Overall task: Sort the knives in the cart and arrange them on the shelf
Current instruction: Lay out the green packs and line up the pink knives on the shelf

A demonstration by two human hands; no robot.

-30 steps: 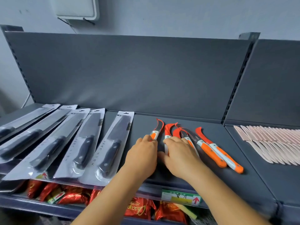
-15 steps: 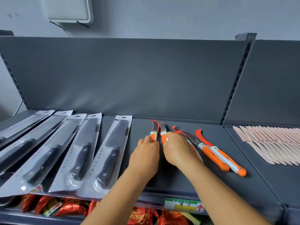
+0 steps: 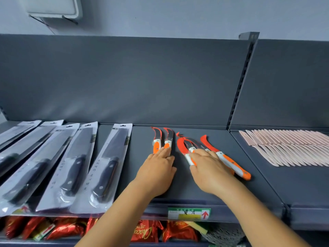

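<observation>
Two orange-handled curved knives, the left one [image 3: 156, 140] and the right one [image 3: 168, 139], lie side by side on the dark grey shelf [image 3: 258, 177], long axes running from front edge to back edge, red-guarded tips toward the back panel and handles toward the front. The left hand [image 3: 157, 172] lies flat with straight fingers, palm down; its fingertips [image 3: 164, 151] rest on the near ends of both handles, so the blades extend beyond the fingers toward the back.

To the right, apart from this pair, a cluster of similar curved knives [image 3: 188, 145] lies fanned, tips toward the back left and handles slanting toward the front right. The right hand [image 3: 210, 171] lies flat over the handles, fingers straight, pressing rather than grasping. The rightmost knife [image 3: 229, 162] projects past the hand, its orange butt nearest the front edge. How many knives lie under the hand cannot be told; at least three blades show.

Five packaged black-handled knives [image 3: 106, 168] occupy the left part of the shelf, tips toward the back, overhanging the front edge. A row of overlapping pale pink knives [image 3: 288, 147] lies on the adjoining shelf at right; their number cannot be counted. A price label [image 3: 189, 213] sits on the front edge. Red snack packets [image 3: 67, 229] lie on the shelf below.
</observation>
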